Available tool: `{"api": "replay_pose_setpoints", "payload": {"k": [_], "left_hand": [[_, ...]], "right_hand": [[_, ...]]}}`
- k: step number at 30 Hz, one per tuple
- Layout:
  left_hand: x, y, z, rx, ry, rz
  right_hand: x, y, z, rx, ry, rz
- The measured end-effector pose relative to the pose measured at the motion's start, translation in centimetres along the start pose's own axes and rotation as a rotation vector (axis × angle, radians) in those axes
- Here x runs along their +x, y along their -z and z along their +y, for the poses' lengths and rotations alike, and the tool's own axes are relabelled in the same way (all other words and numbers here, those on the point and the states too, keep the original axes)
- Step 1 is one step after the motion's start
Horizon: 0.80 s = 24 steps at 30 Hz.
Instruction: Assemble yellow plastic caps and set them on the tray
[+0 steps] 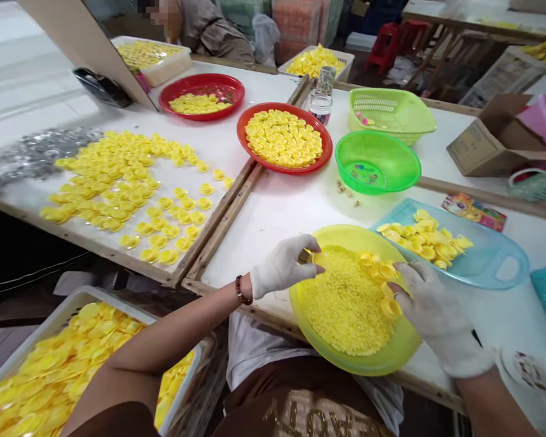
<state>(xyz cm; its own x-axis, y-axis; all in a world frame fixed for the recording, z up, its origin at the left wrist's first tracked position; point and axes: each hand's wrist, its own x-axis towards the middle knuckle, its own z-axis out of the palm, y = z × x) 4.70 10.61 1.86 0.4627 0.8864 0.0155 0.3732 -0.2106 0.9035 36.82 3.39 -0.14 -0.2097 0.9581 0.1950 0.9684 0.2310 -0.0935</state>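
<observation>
My left hand, in a white glove with bare fingertips, is over the left side of a yellow bowl. Its thumb and forefinger close around what looks like a small yellow plastic cup, hard to make out against the bowl. Small yellow beads fill much of the bowl. At the right rim is my right hand, gloved the same way, its fingers curled at several small yellow plastic cups lying over the beads. Part of those cups is hidden behind the fingers.
A blue tray holds more cups. Behind stand a green basin, a red tray of filled cups and a glass jar. Loose yellow cups spread across the left table. A crate sits lower left; a person is opposite.
</observation>
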Motion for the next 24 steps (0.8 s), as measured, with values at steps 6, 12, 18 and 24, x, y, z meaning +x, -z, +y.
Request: {"api": "replay_pose_setpoints", "payload": {"k": [6,12,18,24], "left_hand": [[-1.9,8.4,-3.7,0.176,0.009,0.455],[-4.5,8.1,-4.4,-0.019,-0.005,0.366],[-4.4,2.9,-2.2,0.089,-0.215,0.288],[-3.3,-1.8,-1.1,0.109,-0.298,0.189]], "right_hand": [[1.7,-0.9,-0.2,-0.092,0.059,-0.078],[2.9,1.3,-4.9,0.315,0.148,-0.088],[6.5,3.3,-12.4,0.682,0.076,-0.079],[7.0,1.7,-12.1,1.05,-0.125,-0.455]]}}
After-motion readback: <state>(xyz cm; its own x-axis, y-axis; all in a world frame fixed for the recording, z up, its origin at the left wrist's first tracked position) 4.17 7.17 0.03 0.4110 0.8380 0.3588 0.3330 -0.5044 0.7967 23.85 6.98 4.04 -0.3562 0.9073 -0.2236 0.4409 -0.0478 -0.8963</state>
